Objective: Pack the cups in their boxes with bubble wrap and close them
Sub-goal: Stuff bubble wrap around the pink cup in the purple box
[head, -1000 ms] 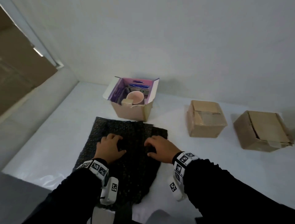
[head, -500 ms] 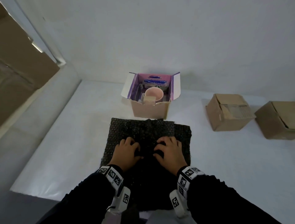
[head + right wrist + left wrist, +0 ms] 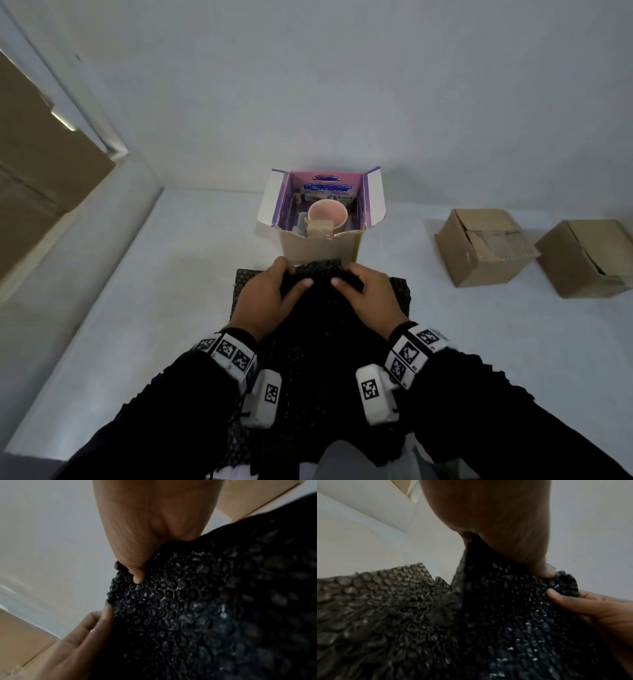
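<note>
both hands, left [image 3: 265,301] and right [image 3: 371,299], grip bunched black wrap [image 3: 322,329] at frame centre, below an open box [image 3: 320,245] holding a cup [image 3: 327,216].

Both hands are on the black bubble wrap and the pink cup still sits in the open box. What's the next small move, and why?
Probably finish lifting the bubble wrap clear of the table. The left hand and right hand each pinch its far edge, bunched up just in front of the open box, and the pink cup inside it is still bare, so the wrap likely needs freeing first.
</note>
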`<state>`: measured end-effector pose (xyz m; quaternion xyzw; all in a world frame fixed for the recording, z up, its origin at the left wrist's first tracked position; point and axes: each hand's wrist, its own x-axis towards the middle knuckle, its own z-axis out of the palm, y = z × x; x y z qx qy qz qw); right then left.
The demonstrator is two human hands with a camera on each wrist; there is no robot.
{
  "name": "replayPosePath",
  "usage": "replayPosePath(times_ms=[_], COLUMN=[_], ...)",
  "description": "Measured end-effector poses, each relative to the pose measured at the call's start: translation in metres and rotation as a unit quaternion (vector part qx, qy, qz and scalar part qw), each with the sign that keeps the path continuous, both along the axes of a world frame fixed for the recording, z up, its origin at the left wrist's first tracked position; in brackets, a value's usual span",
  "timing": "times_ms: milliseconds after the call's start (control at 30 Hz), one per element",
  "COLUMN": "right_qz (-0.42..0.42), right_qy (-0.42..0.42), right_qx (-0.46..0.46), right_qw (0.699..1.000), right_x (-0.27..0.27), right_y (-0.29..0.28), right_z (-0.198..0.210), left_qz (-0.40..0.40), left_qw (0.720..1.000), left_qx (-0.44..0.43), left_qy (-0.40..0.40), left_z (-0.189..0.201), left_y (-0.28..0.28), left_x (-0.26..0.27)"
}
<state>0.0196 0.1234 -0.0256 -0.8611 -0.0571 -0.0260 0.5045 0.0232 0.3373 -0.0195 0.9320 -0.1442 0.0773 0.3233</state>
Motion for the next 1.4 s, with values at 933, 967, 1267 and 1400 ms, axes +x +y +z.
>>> replayPosePath(times_ms=[933, 967, 1267, 1400], right_qz=[0.052, 0.052, -0.038, -0.042], right_qy=[0.069, 0.072, 0.021, 0.062], right_qx=[-0.006, 0.007, 0.121, 0.273], right_qw=[0.996, 0.996, 0.992, 0.959], right_x=[0.043, 0.046, 0.096, 0.119], right_y=[-0.035, -0.036, -0.013, -0.004], right_z=[0.063, 0.067, 0.097, 0.107], left_qz=[-0.091, -0.096, 0.01, -0.002], left_qw=[0.961, 0.957, 0.912, 0.81], left_qx=[-0.192, -0.185, -0.39, -0.544], left_qy=[0.178, 0.2, 0.127, 0.217], left_z=[0.07, 0.072, 0.098, 0.105], left_y=[0.004, 0.003, -0.008, -0.006], left_x=[0.048, 0.052, 0.102, 0.135])
